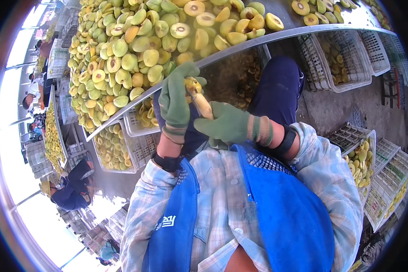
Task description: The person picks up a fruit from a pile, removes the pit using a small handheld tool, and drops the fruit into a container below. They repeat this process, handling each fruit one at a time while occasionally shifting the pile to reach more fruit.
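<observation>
My left hand (pixel 176 102), in a green knit glove, holds a yellow piece of halved fruit (pixel 192 84) at the front edge of the metal table. In my right hand (pixel 226 123), gloved the same way, is a small hand tool with a pale, wood-like handle (pixel 203 105). Its working end meets the fruit and is hidden there. Before me a large heap of halved yellow-green stone fruits (pixel 132 57) covers the table; some cut faces show brown stones or hollows.
The table's raised metal rim (pixel 234 49) runs across in front. Beneath it, a container (pixel 239 76) holds dark brown scraps between my knees. Plastic crates of fruit stand left (pixel 114 148), upper right (pixel 346 64) and right (pixel 358 163). Another person (pixel 71 187) sits at far left.
</observation>
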Demonstrator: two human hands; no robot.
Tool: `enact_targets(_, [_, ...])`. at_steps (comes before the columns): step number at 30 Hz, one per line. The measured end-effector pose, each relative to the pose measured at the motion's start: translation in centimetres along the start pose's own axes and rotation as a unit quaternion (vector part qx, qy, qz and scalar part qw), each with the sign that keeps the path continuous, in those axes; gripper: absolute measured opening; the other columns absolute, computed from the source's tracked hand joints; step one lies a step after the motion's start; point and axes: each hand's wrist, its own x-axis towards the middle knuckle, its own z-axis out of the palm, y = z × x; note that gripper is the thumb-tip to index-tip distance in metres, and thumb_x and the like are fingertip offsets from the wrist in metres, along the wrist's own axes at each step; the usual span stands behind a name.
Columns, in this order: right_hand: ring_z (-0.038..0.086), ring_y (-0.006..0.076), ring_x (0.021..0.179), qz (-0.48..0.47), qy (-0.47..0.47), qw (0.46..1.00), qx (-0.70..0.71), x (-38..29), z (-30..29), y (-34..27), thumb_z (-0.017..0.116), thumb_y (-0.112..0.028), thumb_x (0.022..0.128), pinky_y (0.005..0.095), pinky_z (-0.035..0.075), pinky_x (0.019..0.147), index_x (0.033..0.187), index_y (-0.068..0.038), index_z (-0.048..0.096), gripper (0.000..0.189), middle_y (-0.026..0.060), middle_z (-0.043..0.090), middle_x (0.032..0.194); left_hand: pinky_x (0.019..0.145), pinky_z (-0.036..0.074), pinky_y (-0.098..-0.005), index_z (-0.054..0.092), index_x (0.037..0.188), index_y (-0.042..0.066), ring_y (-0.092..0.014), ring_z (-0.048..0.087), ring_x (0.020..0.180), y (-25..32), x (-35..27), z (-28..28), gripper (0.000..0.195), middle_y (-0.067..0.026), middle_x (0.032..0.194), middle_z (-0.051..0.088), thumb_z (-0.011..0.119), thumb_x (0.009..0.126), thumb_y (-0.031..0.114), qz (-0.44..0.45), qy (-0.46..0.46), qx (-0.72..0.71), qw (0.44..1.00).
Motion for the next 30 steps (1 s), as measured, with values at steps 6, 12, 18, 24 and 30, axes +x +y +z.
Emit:
enact_targets(6, [0.066, 0.0212, 0.062, 0.008, 0.009, 0.996, -0.085, 0.3, 0.2, -0.2, 0.053, -0.028, 0.085, 0.0324, 0.051, 0.052, 0.091, 0.006, 0.053, 0.035, 0.0168, 0.064, 0.072, 0.069, 0.054, -0.0299, 0.057, 0.115, -0.003, -0.021, 0.065, 0.080, 0.7, -0.1, -0.2, 0.048, -0.0146, 0.099, 0.063, 0.042, 0.097, 0.039, -0.040, 0.018, 0.030, 0.999])
enact_targets(12, [0.062, 0.0171, 0.055, -0.028, 0.052, 0.968, -0.244, 1.5, -0.3, 1.6, 0.054, -0.027, 0.088, 0.0293, 0.049, 0.048, 0.096, 0.003, 0.052, 0.031, 0.0102, 0.061, 0.070, 0.066, 0.056, -0.0317, 0.057, 0.113, -0.003, -0.021, 0.065, 0.073, 1.5, 0.6, -1.0, 0.046, -0.0156, 0.093, 0.064, 0.041, 0.096, 0.036, -0.095, -0.043, 0.066, 0.992])
enact_targets(18, [0.061, 0.0177, 0.053, 0.066, 0.031, 0.978, -0.195, 0.4, -0.3, -1.3, 0.054, -0.027, 0.088, 0.0297, 0.049, 0.047, 0.100, 0.003, 0.052, 0.032, 0.0095, 0.061, 0.071, 0.066, 0.056, -0.0308, 0.058, 0.112, -0.003, -0.019, 0.065, 0.071, 2.3, 1.3, -1.2, 0.042, -0.0141, 0.093, 0.064, 0.043, 0.096, 0.032, -0.163, -0.078, 0.029, 0.983])
enact_targets(24, [0.062, 0.0164, 0.055, -0.051, 0.148, 0.984, -0.087, 0.8, 0.5, 0.0, 0.055, -0.025, 0.084, 0.0316, 0.049, 0.047, 0.094, 0.003, 0.050, 0.030, 0.0110, 0.061, 0.069, 0.065, 0.054, -0.0282, 0.059, 0.114, -0.001, -0.018, 0.064, 0.073, 1.3, 2.0, -0.6, 0.039, -0.0122, 0.094, 0.064, 0.042, 0.099, 0.031, -0.054, -0.020, 0.077, 0.995])
enact_targets(30, [0.060, 0.0164, 0.054, -0.071, -0.022, 0.995, -0.064, 1.3, -0.3, 1.4, 0.056, -0.027, 0.084, 0.0298, 0.047, 0.044, 0.091, 0.001, 0.048, 0.030, 0.0102, 0.059, 0.068, 0.065, 0.053, -0.0279, 0.060, 0.113, 0.001, -0.019, 0.065, 0.074, 0.1, 1.2, -0.6, 0.040, -0.0122, 0.094, 0.064, 0.041, 0.098, 0.032, 0.006, -0.022, 0.046, 0.999])
